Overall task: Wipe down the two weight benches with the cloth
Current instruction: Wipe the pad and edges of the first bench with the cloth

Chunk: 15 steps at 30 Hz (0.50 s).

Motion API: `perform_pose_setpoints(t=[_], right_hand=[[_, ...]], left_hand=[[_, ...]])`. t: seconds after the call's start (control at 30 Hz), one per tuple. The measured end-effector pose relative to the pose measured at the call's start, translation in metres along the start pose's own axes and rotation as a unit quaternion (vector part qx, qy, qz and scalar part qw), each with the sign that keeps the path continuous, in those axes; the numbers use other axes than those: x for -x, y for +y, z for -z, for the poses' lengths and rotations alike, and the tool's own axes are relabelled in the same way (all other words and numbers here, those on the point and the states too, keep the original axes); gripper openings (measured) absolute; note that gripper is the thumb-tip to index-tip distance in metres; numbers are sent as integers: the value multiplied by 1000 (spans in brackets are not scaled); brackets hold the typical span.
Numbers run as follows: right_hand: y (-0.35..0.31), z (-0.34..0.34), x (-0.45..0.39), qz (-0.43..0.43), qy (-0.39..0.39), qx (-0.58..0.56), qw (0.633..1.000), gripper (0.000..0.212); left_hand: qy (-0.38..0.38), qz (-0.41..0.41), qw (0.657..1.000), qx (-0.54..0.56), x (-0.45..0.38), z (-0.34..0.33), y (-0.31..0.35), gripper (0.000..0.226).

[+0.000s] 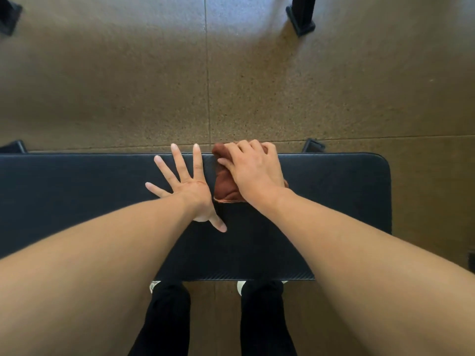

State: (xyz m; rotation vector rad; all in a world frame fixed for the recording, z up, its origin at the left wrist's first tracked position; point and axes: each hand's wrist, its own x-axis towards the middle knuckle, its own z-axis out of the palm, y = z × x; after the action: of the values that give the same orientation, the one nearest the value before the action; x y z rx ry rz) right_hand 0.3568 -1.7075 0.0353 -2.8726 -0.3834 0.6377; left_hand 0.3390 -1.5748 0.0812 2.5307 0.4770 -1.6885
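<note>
A black padded weight bench (77,196) runs across the view from the left edge to its rounded right end. My right hand (253,170) presses a rust-brown cloth (225,188) against the pad near its far edge, fingers curled over the cloth. Just left of the cloth, my left hand (183,186) lies flat on the pad with fingers spread, holding nothing. Only one bench is in view.
Speckled tan rubber floor (154,86) lies beyond the bench. Black equipment feet stand at the top right (300,19) and top left (9,16). Black bench feet (313,145) poke out behind the pad. My legs in black trousers (264,317) stand at the near side.
</note>
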Motion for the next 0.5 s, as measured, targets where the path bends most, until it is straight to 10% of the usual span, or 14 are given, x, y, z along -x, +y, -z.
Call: perform_pose_setpoints(t=[0.5], right_hand=[[167, 23, 53, -189, 60, 50, 979, 53]], left_hand=[[-11, 34, 999, -11, 7, 4, 10, 187]])
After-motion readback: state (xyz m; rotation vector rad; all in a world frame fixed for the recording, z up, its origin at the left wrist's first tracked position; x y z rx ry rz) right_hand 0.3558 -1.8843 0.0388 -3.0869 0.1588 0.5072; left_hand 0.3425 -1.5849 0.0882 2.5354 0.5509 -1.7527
